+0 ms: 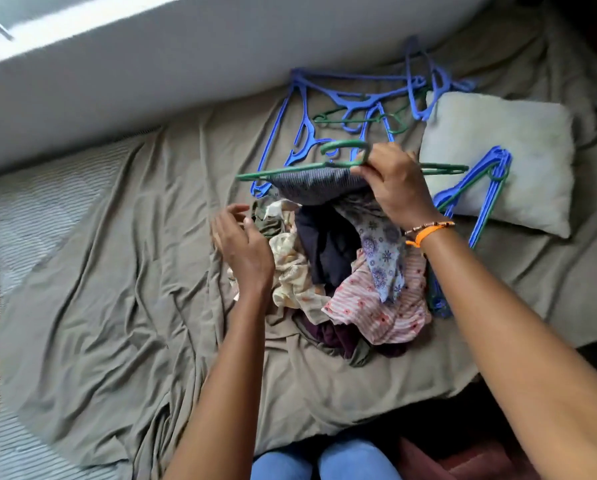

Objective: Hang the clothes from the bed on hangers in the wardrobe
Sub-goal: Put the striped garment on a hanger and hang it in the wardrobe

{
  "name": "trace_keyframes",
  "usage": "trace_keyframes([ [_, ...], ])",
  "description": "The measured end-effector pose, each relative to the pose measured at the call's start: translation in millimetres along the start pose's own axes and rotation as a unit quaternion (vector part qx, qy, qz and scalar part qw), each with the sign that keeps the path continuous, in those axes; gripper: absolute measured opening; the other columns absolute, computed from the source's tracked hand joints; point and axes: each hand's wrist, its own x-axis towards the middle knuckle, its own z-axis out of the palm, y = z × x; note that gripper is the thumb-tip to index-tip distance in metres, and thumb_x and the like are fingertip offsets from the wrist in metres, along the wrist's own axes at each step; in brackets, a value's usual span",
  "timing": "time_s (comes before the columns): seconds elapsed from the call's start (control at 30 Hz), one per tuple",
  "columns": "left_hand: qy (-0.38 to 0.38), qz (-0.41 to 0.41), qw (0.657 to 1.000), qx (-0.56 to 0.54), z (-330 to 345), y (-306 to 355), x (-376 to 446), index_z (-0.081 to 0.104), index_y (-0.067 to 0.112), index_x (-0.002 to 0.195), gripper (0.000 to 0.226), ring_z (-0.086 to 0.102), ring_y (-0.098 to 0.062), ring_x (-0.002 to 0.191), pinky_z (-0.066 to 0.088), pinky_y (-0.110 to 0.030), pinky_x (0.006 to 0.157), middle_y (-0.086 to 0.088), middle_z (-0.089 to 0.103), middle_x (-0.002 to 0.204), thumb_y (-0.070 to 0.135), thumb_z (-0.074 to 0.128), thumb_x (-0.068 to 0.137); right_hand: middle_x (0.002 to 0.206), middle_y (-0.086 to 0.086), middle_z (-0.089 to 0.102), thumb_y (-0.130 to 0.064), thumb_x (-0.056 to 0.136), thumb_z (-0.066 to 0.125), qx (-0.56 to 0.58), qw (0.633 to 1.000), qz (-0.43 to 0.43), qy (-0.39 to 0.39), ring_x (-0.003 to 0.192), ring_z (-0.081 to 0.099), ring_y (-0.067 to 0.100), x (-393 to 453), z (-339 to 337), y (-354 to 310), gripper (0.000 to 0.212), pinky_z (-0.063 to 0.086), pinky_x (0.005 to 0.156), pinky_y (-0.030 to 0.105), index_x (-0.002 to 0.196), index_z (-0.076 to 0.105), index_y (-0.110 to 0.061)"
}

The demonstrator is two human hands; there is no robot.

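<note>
Above the clothes pile (345, 271) on the bed (117, 271), the right hand (390, 181) grips a green hanger (290, 171) carrying a striped garment (318, 185); the left hand (241, 237), fingers relaxed and empty, hovers just left of the pile.

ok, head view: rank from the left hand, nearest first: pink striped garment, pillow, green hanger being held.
1. Green hanger: just above the left hand, gripped by the right hand.
2. Pink striped garment: in the pile, to the right.
3. Pillow: far right.
</note>
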Motion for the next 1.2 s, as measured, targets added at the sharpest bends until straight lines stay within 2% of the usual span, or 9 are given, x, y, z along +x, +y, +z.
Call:
trace_keyframes([
  [0.17, -0.098, 0.063, 0.992, -0.051, -17.3, 32.2, -2.7, 0.059, 0.003, 0.098, 0.022, 0.053, -0.027, 0.098, 0.04, -0.032, 0.088, -0.011, 0.058, 0.099, -0.008, 0.042, 0.088, 0.093, 0.013, 0.068, -0.04, 0.088, 0.048, 0.063, 0.989, 0.043, 0.126, 0.091, 0.061, 0.033, 63.2, -88.5, -49.3, 0.036, 0.047, 0.074, 0.043, 0.095, 0.064, -0.009],
  [0.33, -0.176, 0.138, 0.965, -0.136, -42.3, 76.4, -5.5, 0.061, 0.005, 0.109, 0.03, 0.055, -0.022, 0.1, 0.045, -0.04, 0.092, -0.009, 0.056, 0.106, -0.007, 0.042, 0.089, 0.093, 0.006, 0.068, -0.029, 0.086, 0.054, 0.111, 0.98, 0.103, 0.127, 0.086, 0.06, 0.017, 79.5, -154.4, -94.9, 0.022, 0.048, 0.085, 0.042, 0.101, 0.067, -0.018],
  [0.43, -0.26, 0.295, 0.911, -0.126, -51.6, 97.4, -8.8, 0.056, 0.012, 0.129, 0.046, 0.045, -0.023, 0.121, 0.035, -0.042, 0.108, -0.007, 0.048, 0.128, -0.002, 0.045, 0.086, 0.076, -0.008, 0.057, -0.014, 0.089, 0.058, 0.164, 0.97, 0.133, 0.118, 0.066, 0.047, -0.003, 57.6, -166.7, -118.5, 0.01, 0.041, 0.072, 0.027, 0.094, 0.066, -0.019],
  [0.57, -0.211, 0.503, 0.837, 0.043, -56.0, 101.4, -9.4, 0.043, 0.031, 0.141, 0.046, 0.014, -0.027, 0.143, 0.005, -0.052, 0.115, -0.004, 0.033, 0.152, 0.039, 0.038, 0.095, 0.061, -0.007, 0.046, -0.008, 0.091, 0.056, 0.222, 0.951, 0.18, 0.121, 0.042, 0.04, -0.006, 6.4, -177.8, -156.9, 0.021, 0.031, 0.048, 0.01, 0.079, 0.058, -0.025],
  [0.7, -0.198, 0.647, 0.734, 0.058, -56.3, 105.9, -31.2, 0.063, 0.02, 0.115, 0.039, 0.042, -0.025, 0.119, 0.011, -0.057, 0.111, -0.002, 0.062, 0.116, 0.044, 0.046, 0.089, 0.061, -0.006, 0.043, -0.003, 0.093, 0.052, 0.262, 0.934, 0.207, 0.131, 0.037, 0.039, -0.006, -46.1, -173.9, -192.7, 0.022, 0.032, 0.041, 0.009, 0.08, 0.055, -0.021],
  [0.8, -0.228, 0.685, 0.69, 0.055, -58.9, 95.9, -51.2, 0.063, 0.02, 0.11, 0.035, 0.049, -0.027, 0.093, 0.023, -0.054, 0.107, -0.003, 0.06, 0.094, 0.04, 0.043, 0.088, 0.064, -0.007, 0.048, 0.002, 0.089, 0.054, 0.254, 0.922, 0.227, 0.181, 0.045, 0.044, -0.009, -74.0, -165.5, -204.0, 0.019, 0.035, 0.05, 0.008, 0.081, 0.057, -0.014],
  [0.93, -0.284, 0.72, 0.633, 0.021, -72.3, 89.7, -89.7, 0.057, 0.018, 0.101, 0.035, 0.046, -0.027, 0.086, 0.025, -0.044, 0.099, -0.005, 0.059, 0.09, 0.034, 0.044, 0.072, 0.061, -0.009, 0.051, -0.005, 0.086, 0.058, 0.235, 0.901, 0.267, 0.248, 0.048, 0.043, -0.006, -114.3, -157.2, -203.7, 0.02, 0.037, 0.059, 0.016, 0.075, 0.059, -0.021],
  [1.03, -0.35, 0.721, 0.598, 0.017, -85.6, 89.6, -122.3, 0.053, 0.017, 0.094, 0.03, 0.051, -0.028, 0.081, 0.029, -0.039, 0.079, -0.004, 0.057, 0.086, 0.03, 0.042, 0.07, 0.06, -0.007, 0.049, -0.005, 0.087, 0.057, 0.244, 0.883, 0.295, 0.272, 0.046, 0.04, -0.004, -148.7, -158.0, -209.1, 0.025, 0.035, 0.053, 0.013, 0.071, 0.056, -0.024],
  [1.2, -0.397, 0.78, 0.483, -0.008, -98.9, 79.8, -167.8, 0.049, 0.016, 0.106, 0.032, 0.043, -0.023, 0.083, 0.026, -0.035, 0.073, -0.004, 0.057, 0.091, 0.029, 0.044, 0.077, 0.052, -0.013, 0.046, -0.003, 0.089, 0.058, 0.252, 0.843, 0.352, 0.32, 0.039, 0.039, -0.006, -231.1, -171.4, -224.0, 0.008, 0.029, 0.043, 0.008, 0.084, 0.064, -0.007],
])
